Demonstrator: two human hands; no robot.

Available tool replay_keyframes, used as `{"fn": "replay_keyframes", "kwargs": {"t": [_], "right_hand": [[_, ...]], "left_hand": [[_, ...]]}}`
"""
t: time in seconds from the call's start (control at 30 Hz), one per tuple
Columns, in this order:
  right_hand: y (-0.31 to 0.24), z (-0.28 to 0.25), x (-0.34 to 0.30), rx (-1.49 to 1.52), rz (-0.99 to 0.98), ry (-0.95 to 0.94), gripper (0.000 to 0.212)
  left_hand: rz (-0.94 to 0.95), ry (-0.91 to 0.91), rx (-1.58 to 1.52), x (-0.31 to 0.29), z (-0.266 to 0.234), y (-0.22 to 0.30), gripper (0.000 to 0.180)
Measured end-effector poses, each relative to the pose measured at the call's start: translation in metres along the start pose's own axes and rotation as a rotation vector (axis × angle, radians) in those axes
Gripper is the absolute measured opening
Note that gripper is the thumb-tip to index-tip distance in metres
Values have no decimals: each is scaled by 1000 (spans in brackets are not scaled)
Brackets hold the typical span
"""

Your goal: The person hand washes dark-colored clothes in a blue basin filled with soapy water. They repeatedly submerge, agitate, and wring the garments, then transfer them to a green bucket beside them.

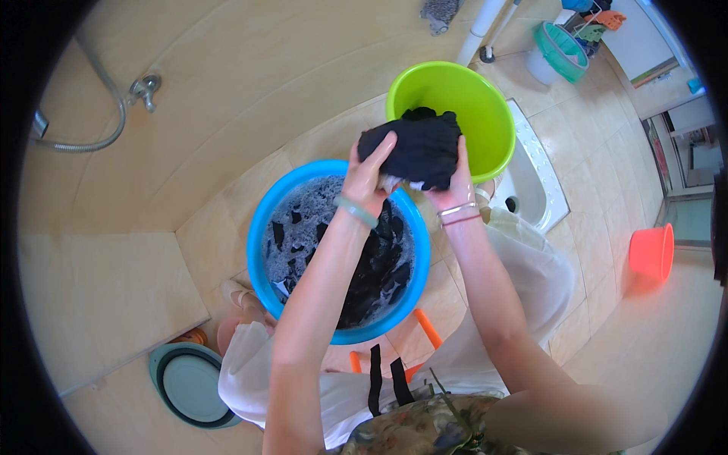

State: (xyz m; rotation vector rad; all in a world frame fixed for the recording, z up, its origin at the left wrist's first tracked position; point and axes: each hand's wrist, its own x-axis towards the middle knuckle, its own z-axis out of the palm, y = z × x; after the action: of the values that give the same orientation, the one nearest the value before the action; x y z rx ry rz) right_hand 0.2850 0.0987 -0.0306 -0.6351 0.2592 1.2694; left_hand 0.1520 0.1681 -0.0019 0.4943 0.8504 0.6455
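Note:
A bunched black garment is held up between my two hands, over the near side of a lime-green bucket. My left hand grips its left end, thumb on top. On the right end, my right hand has its fingers wrapped round the cloth. A bit of white shows beneath the garment, too small to name. Below my left forearm stands a blue basin of sudsy water, with dark clothes soaking in it. The bucket's bottom is mostly hidden by the garment.
An orange stool is partly seen under me. A squat toilet lies right of the bucket. A grey-green folding basin is at lower left, a red bucket at far right. A lined bin stands at the back.

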Motion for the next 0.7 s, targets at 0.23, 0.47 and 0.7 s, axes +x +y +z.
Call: {"fn": "replay_keyframes", "kwargs": {"t": [0.23, 0.47, 0.7], "right_hand": [[-63, -55, 56, 234, -12, 139, 47], [-82, -94, 102, 399, -41, -15, 23], [-30, -56, 62, -5, -101, -111, 31]], "left_hand": [[-52, -166, 60, 106, 56, -38, 50], [7, -205, 155, 116, 77, -68, 60], [68, -53, -47, 62, 23, -74, 44]]}}
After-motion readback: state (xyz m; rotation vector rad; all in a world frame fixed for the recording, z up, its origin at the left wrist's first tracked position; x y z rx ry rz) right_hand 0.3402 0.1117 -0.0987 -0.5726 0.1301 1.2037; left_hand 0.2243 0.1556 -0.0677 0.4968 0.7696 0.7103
